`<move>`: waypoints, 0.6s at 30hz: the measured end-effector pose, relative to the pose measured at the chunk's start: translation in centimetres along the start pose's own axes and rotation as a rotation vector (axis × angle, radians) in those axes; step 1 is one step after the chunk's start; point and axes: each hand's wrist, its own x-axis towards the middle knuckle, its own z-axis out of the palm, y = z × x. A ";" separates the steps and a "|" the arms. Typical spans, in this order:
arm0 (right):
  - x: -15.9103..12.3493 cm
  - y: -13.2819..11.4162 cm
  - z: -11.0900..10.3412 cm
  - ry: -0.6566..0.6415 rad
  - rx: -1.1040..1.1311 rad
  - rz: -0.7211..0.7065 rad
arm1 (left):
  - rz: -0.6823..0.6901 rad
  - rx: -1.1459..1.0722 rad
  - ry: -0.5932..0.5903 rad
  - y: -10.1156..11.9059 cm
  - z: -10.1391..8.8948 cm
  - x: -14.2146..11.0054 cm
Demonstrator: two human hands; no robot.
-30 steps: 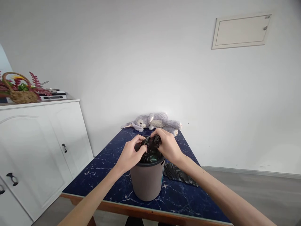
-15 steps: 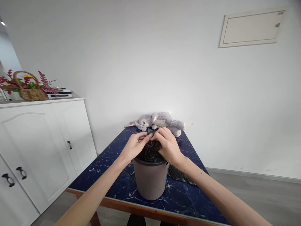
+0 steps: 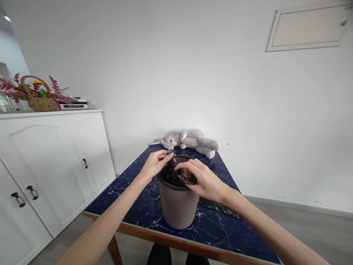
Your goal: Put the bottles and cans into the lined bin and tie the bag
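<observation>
A grey-brown trash can (image 3: 178, 208) with a dark rim stands upright near the front of the blue marbled table (image 3: 132, 206). Black plastic of a trash bag (image 3: 171, 176) lies bunched inside its mouth. My left hand (image 3: 157, 162) pinches a gathered end of the bag above the can's left rim. Over the right side of the opening is my right hand (image 3: 202, 178), its fingers curled around another part of the black plastic. The bag's lower part is hidden within the can.
A grey plush rabbit (image 3: 190, 141) lies on its side at the table's far end, against the wall. More black plastic (image 3: 219, 207) lies right of the can. White cabinets (image 3: 35, 165) stand at left, carrying a wicker flower basket (image 3: 43, 103).
My hands have moved apart; the right one has come lower and nearer, into the can's mouth. The bunched bag has sunk lower, showing more of the can's inside. The view has shifted slightly.
</observation>
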 end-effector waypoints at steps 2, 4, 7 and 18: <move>-0.1 -0.2 -0.2 -0.016 0.067 0.047 | -0.066 -0.125 -0.008 -0.2 -0.1 0.2; -0.2 -0.2 -0.3 -0.011 0.123 0.089 | -0.104 -0.197 0.018 -0.3 -0.2 0.2; -0.5 0.1 -0.3 -0.018 0.164 0.128 | -0.145 -0.235 0.046 -0.6 -0.5 0.3; -0.8 1.3 -1.9 -0.170 0.255 0.279 | -0.288 -0.159 0.162 -4.9 -3.4 1.1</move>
